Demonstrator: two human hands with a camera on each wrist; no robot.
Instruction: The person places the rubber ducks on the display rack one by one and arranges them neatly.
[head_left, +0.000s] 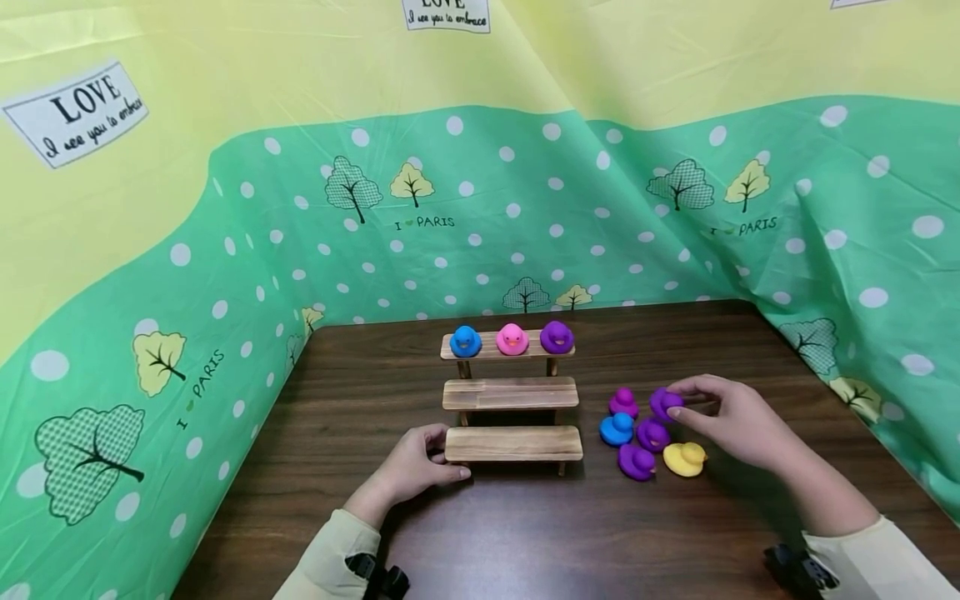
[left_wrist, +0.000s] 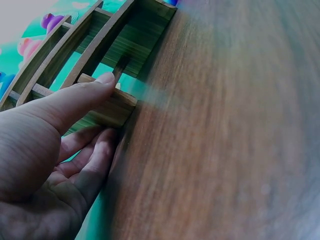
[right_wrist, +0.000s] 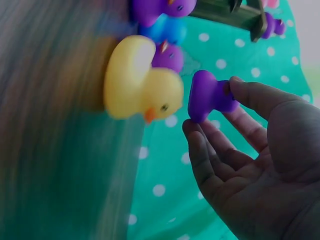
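A three-tier wooden stand (head_left: 513, 444) stands on the brown table. My left hand (head_left: 420, 465) grips the left end of its lowest step, thumb in front and fingers behind, as the left wrist view also shows. On the top step sit a blue rubber duck (head_left: 465, 342), a pink one (head_left: 512, 340) and a purple one (head_left: 557, 337). Right of the stand, my right hand (head_left: 731, 417) pinches a purple rubber duck (right_wrist: 202, 96) between thumb and fingers. Close by lie a yellow duck (head_left: 684, 459), a blue duck (head_left: 617, 429) and several purple ducks (head_left: 637, 462).
A green and yellow cloth (head_left: 465, 217) with white dots and printed trees hangs behind the table (head_left: 510, 533) and along both sides. Two lower steps of the stand, the middle step (head_left: 510, 393) included, show bare wood.
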